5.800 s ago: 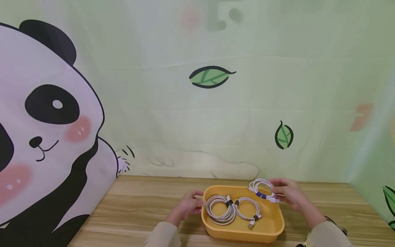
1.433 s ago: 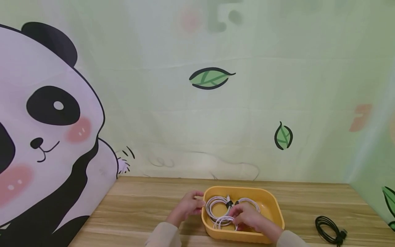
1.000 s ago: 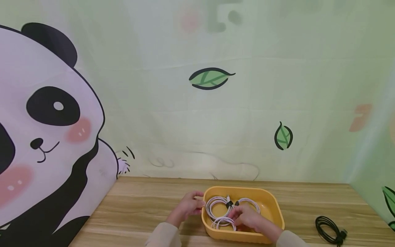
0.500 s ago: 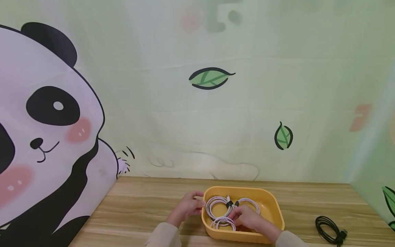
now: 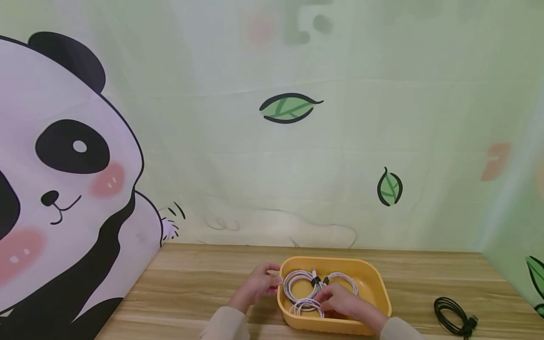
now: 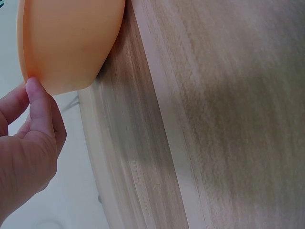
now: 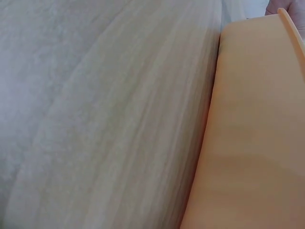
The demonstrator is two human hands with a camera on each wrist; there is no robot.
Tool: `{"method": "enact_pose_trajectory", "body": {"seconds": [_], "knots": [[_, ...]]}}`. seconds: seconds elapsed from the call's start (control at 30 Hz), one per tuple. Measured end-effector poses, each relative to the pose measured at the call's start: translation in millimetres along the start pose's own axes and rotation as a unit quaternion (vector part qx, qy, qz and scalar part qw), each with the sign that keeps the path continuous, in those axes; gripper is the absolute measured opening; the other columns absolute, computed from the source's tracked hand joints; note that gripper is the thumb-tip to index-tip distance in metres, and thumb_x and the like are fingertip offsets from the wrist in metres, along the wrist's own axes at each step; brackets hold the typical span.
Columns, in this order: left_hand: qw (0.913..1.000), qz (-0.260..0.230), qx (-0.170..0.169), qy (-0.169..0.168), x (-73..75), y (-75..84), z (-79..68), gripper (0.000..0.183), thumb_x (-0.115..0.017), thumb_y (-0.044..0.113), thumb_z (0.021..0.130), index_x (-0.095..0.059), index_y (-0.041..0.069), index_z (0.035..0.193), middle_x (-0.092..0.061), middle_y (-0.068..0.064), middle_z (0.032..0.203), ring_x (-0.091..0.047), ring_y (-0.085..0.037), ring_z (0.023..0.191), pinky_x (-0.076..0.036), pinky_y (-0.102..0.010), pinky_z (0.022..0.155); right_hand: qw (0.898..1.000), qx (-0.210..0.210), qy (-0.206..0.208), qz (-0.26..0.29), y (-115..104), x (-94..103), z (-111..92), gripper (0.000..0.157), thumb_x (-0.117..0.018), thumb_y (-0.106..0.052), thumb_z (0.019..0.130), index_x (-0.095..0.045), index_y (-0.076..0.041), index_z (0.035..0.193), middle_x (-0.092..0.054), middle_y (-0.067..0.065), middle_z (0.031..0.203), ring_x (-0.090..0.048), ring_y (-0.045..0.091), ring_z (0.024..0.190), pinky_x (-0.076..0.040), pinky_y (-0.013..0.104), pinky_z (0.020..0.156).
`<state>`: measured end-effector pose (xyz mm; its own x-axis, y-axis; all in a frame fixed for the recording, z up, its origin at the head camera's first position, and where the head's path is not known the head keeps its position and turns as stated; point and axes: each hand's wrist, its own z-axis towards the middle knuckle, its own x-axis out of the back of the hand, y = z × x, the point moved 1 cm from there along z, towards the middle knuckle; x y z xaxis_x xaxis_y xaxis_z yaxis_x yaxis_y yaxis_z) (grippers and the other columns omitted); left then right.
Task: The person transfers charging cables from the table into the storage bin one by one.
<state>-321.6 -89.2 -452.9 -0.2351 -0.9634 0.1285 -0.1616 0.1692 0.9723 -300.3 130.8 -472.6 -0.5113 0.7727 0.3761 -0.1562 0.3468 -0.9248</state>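
Observation:
A yellow plastic bin [image 5: 374, 302] stands on the wooden table. At its left end, my left hand [image 5: 260, 283] pinches the rim; the left wrist view shows the thumb [image 6: 40, 107] against the outer wall. Inside the bin, my right hand [image 5: 342, 298] holds a small coiled white charging cable [image 5: 307, 302] low in the front left part. That coil overlaps a larger coiled white cable [image 5: 291, 288] tied with a black strap. Another white cable coil [image 5: 346, 277] lies behind the right hand, which partly hides it. The right wrist view shows only the bin's outside, table and part of a hand.
A coiled black cable [image 5: 450, 314] lies on the wooden table [image 5: 191, 283] to the right of the bin. Behind the table hangs a pale green backdrop [image 5: 212, 141] printed with a panda and leaves.
The right hand has brought the small white cable coil from above the bin's back right down into its front left. During the last second both hands stay nearly still.

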Motion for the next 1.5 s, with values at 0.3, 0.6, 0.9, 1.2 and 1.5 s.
{"method": "enact_pose_trajectory", "body": {"seconds": [0.3, 0.6, 0.9, 1.2, 1.5], "knots": [[1.0000, -0.003, -0.005, 0.000, -0.5, -1.4, -0.2, 0.036, -0.054, -0.002, 0.083, -0.043, -0.005, 0.117, -0.053, -0.007, 0.084, -0.050, -0.010, 0.062, -0.049, -0.022, 0.056, 0.999, -0.032, -0.011, 0.003, -1.1, 8.4, -4.8, 0.020, -0.055, -0.004, 0.079, -0.061, 0.008, 0.094, -0.057, 0.001, 0.067, -0.052, 0.008, 0.052, -0.045, 0.022, 0.047], [1.0000, -0.001, -0.001, 0.004, -0.1, -1.6, 0.9, 0.035, -0.053, -0.002, 0.083, -0.044, -0.004, 0.116, -0.052, -0.005, 0.082, -0.050, -0.010, 0.062, -0.049, -0.021, 0.055, 0.997, -0.068, -0.010, 0.042, -2.4, 17.2, -8.3, 0.025, -0.053, -0.006, 0.079, -0.056, 0.007, 0.100, -0.052, 0.000, 0.062, -0.048, 0.009, 0.047, -0.042, 0.019, 0.042], [1.0000, -0.003, 0.000, 0.003, 0.0, -0.7, 0.0, 0.035, -0.053, -0.002, 0.083, -0.044, -0.004, 0.117, -0.051, -0.005, 0.082, -0.050, -0.010, 0.062, -0.048, -0.020, 0.055, 0.994, -0.091, -0.003, 0.067, -6.4, 23.4, -13.1, 0.029, -0.053, -0.009, 0.081, -0.051, 0.007, 0.105, -0.057, 0.003, 0.071, -0.052, 0.011, 0.055, -0.046, 0.021, 0.047], [1.0000, -0.003, -0.005, 0.004, -0.7, -2.6, 1.4, 0.035, -0.053, -0.003, 0.083, -0.044, -0.005, 0.117, -0.052, -0.006, 0.082, -0.050, -0.010, 0.062, -0.048, -0.020, 0.055, 0.992, -0.099, 0.003, 0.078, -13.7, 31.9, -18.1, 0.033, -0.056, -0.011, 0.082, -0.050, 0.007, 0.109, -0.057, 0.002, 0.072, -0.053, 0.011, 0.058, -0.049, 0.024, 0.050], [1.0000, -0.003, -0.004, 0.003, -0.5, -2.7, 1.3, 0.035, -0.054, -0.002, 0.083, -0.044, -0.005, 0.116, -0.052, -0.006, 0.082, -0.051, -0.010, 0.062, -0.048, -0.020, 0.055, 0.992, -0.088, 0.004, 0.089, -19.0, 44.3, -24.7, 0.039, -0.053, -0.010, 0.082, -0.045, 0.011, 0.113, -0.057, 0.002, 0.073, -0.055, 0.013, 0.061, -0.052, 0.029, 0.054]]}}
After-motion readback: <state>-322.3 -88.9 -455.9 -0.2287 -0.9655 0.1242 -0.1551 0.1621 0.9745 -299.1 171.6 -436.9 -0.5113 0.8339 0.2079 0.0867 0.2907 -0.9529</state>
